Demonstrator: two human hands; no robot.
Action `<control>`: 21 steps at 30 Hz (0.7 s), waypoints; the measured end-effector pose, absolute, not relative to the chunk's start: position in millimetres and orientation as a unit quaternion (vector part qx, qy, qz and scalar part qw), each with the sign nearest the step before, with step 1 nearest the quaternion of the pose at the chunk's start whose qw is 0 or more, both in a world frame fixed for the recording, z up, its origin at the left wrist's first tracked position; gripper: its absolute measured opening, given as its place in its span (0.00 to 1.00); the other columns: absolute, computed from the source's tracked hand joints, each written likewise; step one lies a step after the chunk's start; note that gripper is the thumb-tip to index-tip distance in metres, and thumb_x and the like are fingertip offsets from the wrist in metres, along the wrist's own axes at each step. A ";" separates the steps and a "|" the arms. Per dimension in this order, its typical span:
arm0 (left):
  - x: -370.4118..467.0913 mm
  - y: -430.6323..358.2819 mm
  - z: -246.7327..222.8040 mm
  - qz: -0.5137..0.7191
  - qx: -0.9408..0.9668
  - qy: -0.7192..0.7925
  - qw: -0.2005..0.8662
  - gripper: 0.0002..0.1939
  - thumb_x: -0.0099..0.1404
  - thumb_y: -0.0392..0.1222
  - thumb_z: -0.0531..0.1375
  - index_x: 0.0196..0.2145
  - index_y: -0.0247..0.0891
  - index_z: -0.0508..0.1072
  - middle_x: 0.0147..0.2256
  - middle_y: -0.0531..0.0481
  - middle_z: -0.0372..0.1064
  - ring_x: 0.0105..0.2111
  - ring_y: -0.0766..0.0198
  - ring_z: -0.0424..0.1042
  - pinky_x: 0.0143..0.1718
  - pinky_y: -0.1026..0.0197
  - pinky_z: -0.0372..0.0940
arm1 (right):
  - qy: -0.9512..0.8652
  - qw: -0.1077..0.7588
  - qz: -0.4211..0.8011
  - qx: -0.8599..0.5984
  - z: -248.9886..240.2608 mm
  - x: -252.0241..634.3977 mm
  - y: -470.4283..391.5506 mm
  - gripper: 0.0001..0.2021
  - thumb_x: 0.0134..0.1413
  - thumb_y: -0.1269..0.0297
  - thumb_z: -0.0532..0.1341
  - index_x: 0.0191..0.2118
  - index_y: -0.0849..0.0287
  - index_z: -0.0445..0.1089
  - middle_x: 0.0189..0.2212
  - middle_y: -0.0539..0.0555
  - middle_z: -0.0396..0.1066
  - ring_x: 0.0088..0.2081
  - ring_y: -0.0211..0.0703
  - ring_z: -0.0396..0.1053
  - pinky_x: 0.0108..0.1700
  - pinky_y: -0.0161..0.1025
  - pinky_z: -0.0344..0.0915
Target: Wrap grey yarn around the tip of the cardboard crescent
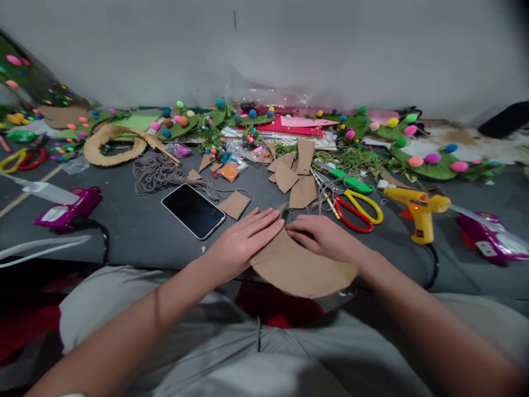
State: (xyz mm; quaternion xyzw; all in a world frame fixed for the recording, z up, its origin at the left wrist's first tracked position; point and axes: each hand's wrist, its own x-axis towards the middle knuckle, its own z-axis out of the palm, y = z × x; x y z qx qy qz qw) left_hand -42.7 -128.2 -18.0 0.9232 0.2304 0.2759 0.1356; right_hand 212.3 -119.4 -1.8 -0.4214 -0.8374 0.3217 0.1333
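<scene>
A curved piece of brown cardboard (303,270) lies at the table's front edge, its rounded side sticking out over the lap. My left hand (243,237) rests flat on its upper left part, fingers stretched out and side by side. Close to those fingertips, my right hand (318,234) is curled with thumb and fingers together at the cardboard's upper edge. Whatever it pinches is too small and dark to name. Just beyond the hands are cut cardboard scraps (303,192). Scissors with red and yellow handles (359,212) lie to the right of them.
A phone (193,210) and grey cord (159,175) lie left of centre. Right stands a yellow glue gun (419,207), its light lit. Purple glue guns (70,209) flank both sides. A green cutter (351,181), wrapped ring (115,146) and felt leaves with pompoms (430,164) line the back.
</scene>
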 end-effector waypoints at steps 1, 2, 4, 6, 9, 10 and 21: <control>-44.5 -129.1 -19.7 0.257 0.933 0.230 0.104 0.31 0.72 0.31 0.52 0.70 0.38 0.55 0.65 0.31 0.61 0.67 0.48 0.58 0.66 0.39 0.59 | -0.855 0.098 0.280 -0.425 -3.4 213.9 -121.1 0.16 0.68 0.62 0.52 0.47 0.61 0.76 0.39 0.59 0.73 0.41 0.47 0.70 0.44 0.40 0.62; -45.7 -130.4 -20.8 0.241 0.939 0.230 0.083 0.30 0.72 0.31 0.52 0.70 0.36 0.56 0.64 0.29 0.62 0.67 0.47 0.59 0.65 0.39 0.60 | -0.868 0.066 0.245 -0.426 -4.7 215.9 -122.8 0.17 0.68 0.63 0.52 0.50 0.60 0.76 0.39 0.59 0.72 0.41 0.47 0.70 0.42 0.40 0.62; -46.5 -133.9 -21.1 0.215 0.947 0.231 0.061 0.28 0.73 0.30 0.51 0.69 0.32 0.56 0.63 0.27 0.62 0.67 0.46 0.59 0.64 0.39 0.62 | -0.881 0.026 0.212 -0.422 -5.8 221.4 -125.0 0.18 0.69 0.64 0.51 0.55 0.57 0.74 0.40 0.58 0.71 0.40 0.46 0.71 0.39 0.38 0.61; -46.5 -137.4 -20.5 0.194 0.951 0.234 0.056 0.27 0.73 0.30 0.50 0.69 0.32 0.57 0.64 0.28 0.62 0.67 0.46 0.59 0.65 0.40 0.61 | -0.890 0.019 0.205 -0.407 -5.4 227.5 -124.9 0.19 0.70 0.63 0.50 0.58 0.55 0.72 0.40 0.57 0.69 0.39 0.44 0.70 0.39 0.37 0.61; -46.4 -140.8 -21.1 0.181 0.953 0.236 0.061 0.27 0.73 0.30 0.50 0.68 0.34 0.58 0.64 0.29 0.62 0.67 0.47 0.58 0.66 0.41 0.60 | -0.899 0.022 0.199 -0.389 -4.0 234.1 -123.2 0.20 0.71 0.62 0.49 0.58 0.54 0.72 0.38 0.56 0.68 0.37 0.42 0.69 0.38 0.36 0.60; -46.6 -141.5 -22.1 0.185 0.951 0.238 0.064 0.27 0.74 0.30 0.50 0.69 0.34 0.58 0.64 0.30 0.61 0.67 0.47 0.57 0.66 0.41 0.59 | -0.901 0.018 0.195 -0.386 -3.7 235.1 -123.2 0.20 0.71 0.62 0.49 0.58 0.54 0.72 0.38 0.56 0.68 0.36 0.41 0.69 0.37 0.36 0.60; -53.2 -145.3 -7.1 0.313 0.888 0.263 0.212 0.29 0.73 0.37 0.54 0.70 0.46 0.58 0.67 0.45 0.59 0.65 0.51 0.63 0.67 0.46 0.61 | -0.891 0.177 0.227 -0.350 0.3 232.3 -133.2 0.18 0.70 0.65 0.53 0.60 0.56 0.71 0.40 0.57 0.72 0.37 0.40 0.70 0.37 0.35 0.64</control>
